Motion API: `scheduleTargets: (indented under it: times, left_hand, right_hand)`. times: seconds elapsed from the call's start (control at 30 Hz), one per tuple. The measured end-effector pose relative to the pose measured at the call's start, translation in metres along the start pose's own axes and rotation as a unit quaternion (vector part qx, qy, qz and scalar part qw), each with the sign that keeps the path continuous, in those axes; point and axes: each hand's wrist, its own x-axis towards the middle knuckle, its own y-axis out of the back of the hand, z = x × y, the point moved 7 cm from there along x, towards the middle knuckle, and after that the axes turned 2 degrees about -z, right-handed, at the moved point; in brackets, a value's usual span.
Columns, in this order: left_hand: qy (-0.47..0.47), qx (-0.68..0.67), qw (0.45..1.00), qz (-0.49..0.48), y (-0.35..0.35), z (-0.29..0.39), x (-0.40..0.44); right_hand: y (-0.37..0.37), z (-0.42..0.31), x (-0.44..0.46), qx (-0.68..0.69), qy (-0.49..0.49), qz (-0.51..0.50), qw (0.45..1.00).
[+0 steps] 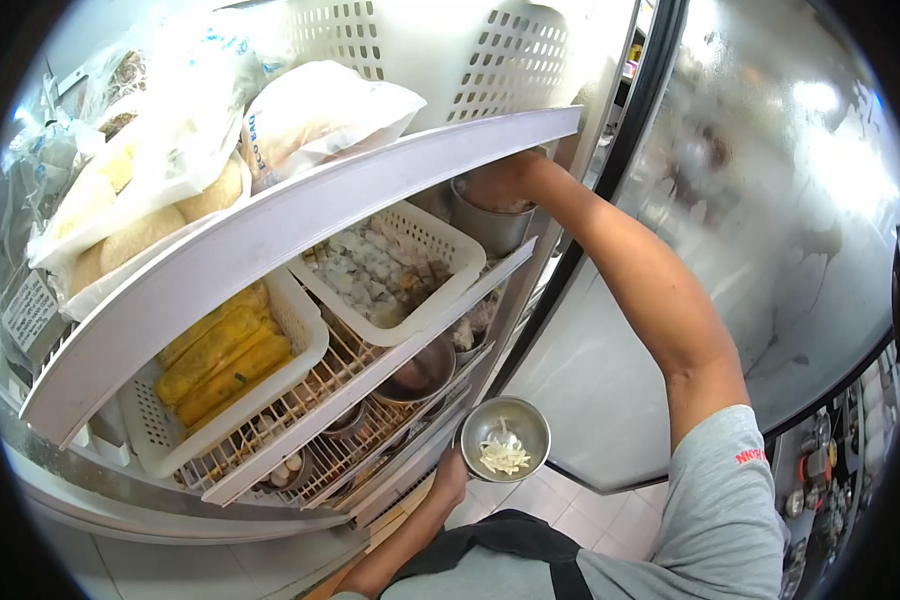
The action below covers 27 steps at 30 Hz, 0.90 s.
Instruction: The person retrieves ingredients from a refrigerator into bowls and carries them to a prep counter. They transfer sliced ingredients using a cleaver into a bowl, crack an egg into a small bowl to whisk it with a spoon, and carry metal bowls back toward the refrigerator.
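My left hand (451,472), low in front of the fridge, is closed on the side of a small steel bowl (533,428). Pale, thin strips (503,458) of food lie in the bottom of that bowl. Up on the fridge's second shelf, my right hand (502,182) reaches into a metal container (492,232) beneath the top shelf's edge. Its fingers are hidden inside, so I cannot tell whether they hold anything. Beside the container stands a white perforated basket (465,240) with greyish-white pieces, perhaps in plastic, in it.
Another white basket (315,350) holds yellow wrapped rolls (225,360). Bagged food (320,115) fills the top shelf, whose white edge (300,215) crosses above my right hand. More metal bowls (420,375) sit on lower racks. The fridge door (710,230) stands open at right.
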Motion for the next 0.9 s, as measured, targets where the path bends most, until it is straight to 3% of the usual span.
scheduleTargets:
  times: [0.13, 0.3, 0.4, 0.5, 0.6, 0.7, 0.8, 0.9]
  left_hand:
    - [0.002, 0.004, 1.000, 0.006, 0.010, 0.000, -0.001]
    - [0.001, 0.012, 1.000, -0.006, 0.001, 0.003, -0.011]
    - [-0.002, 0.006, 1.000, -0.007, -0.001, 0.008, -0.016]
    - [-0.007, 0.000, 1.000, -0.004, -0.001, 0.012, -0.018]
    - [-0.008, -0.008, 1.000, 0.004, -0.002, 0.014, -0.015]
    - [-0.009, -0.003, 1.000, 0.004, -0.001, 0.012, -0.001]
    - [-0.007, 0.012, 1.000, -0.012, -0.011, 0.018, 0.009]
    - [-0.006, 0.050, 0.999, -0.022, -0.025, 0.027, 0.017]
  right_hand:
    - [-0.014, 0.005, 0.001, 0.102, -0.059, -0.055, 0.992]
    - [-0.016, 0.012, 0.010, 0.068, -0.018, 0.022, 0.997]
    - [0.002, 0.007, -0.014, 0.112, -0.064, -0.164, 0.978]
    - [-0.002, 0.026, -0.020, 0.225, -0.135, -0.143, 0.954]
    - [-0.001, 0.034, -0.045, 0.532, -0.199, -0.030, 0.822]
    - [-0.007, 0.047, -0.057, 0.675, -0.163, 0.074, 0.715]
    - [-0.012, 0.053, -0.073, 0.802, -0.130, 0.031, 0.583]
    - [-0.001, 0.052, -0.102, 0.829, -0.104, 0.037, 0.548]
